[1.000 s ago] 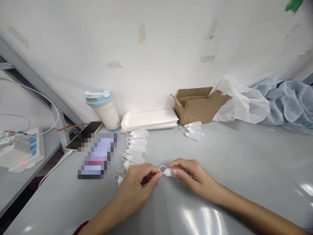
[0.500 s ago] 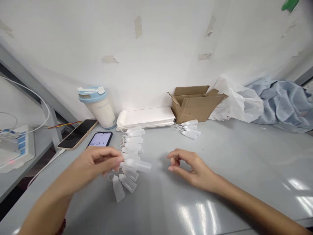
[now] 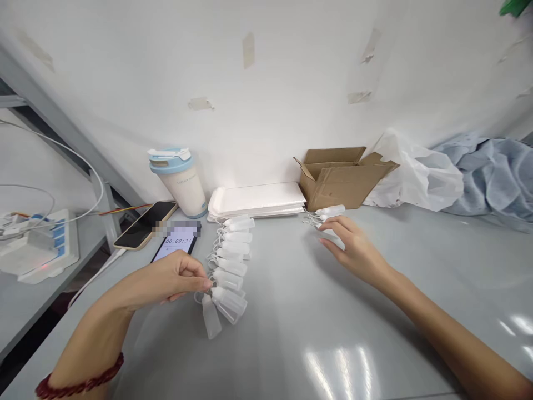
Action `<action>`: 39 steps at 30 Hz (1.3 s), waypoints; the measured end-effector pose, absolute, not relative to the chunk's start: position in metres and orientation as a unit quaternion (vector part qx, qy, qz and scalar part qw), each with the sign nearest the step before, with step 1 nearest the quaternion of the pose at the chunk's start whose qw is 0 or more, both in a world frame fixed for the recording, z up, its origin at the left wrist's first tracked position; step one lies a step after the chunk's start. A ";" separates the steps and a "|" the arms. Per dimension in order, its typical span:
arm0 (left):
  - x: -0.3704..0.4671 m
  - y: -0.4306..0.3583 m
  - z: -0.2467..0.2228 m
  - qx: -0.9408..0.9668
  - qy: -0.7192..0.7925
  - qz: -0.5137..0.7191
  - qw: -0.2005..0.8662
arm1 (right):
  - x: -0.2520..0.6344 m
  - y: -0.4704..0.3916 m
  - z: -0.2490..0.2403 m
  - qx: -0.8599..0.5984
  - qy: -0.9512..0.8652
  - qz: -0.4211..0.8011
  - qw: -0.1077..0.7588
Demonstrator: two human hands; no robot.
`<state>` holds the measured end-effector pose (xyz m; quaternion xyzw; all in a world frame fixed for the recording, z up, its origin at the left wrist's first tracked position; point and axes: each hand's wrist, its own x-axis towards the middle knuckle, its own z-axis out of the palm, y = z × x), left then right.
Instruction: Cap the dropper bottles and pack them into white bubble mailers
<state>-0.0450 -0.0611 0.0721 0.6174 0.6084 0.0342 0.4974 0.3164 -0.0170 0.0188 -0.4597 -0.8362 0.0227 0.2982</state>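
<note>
The right hand [image 3: 353, 247] partly hides the small bottles [image 3: 331, 210] beside the box [image 3: 343, 189]. The left hand [image 3: 166, 280] covers 1 phone's [image 3: 177, 248] lower end; blocks blur its top. The picture's edges crop the cloth [image 3: 495, 172] and a green thing [image 3: 515, 6].

Chunky dark red bracelet [image 3: 89, 383] on the left forearm [image 3: 100, 328], braided or beaded, can't tell. Left hand [image 3: 170, 280] past the bracelet's bare, right hand [image 3: 353, 250] well across from it too.
</note>
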 end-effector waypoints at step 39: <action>0.032 -0.084 0.055 0.605 0.558 0.253 0.509 | 0.286 -0.057 0.046 -0.425 -0.737 0.399 0.341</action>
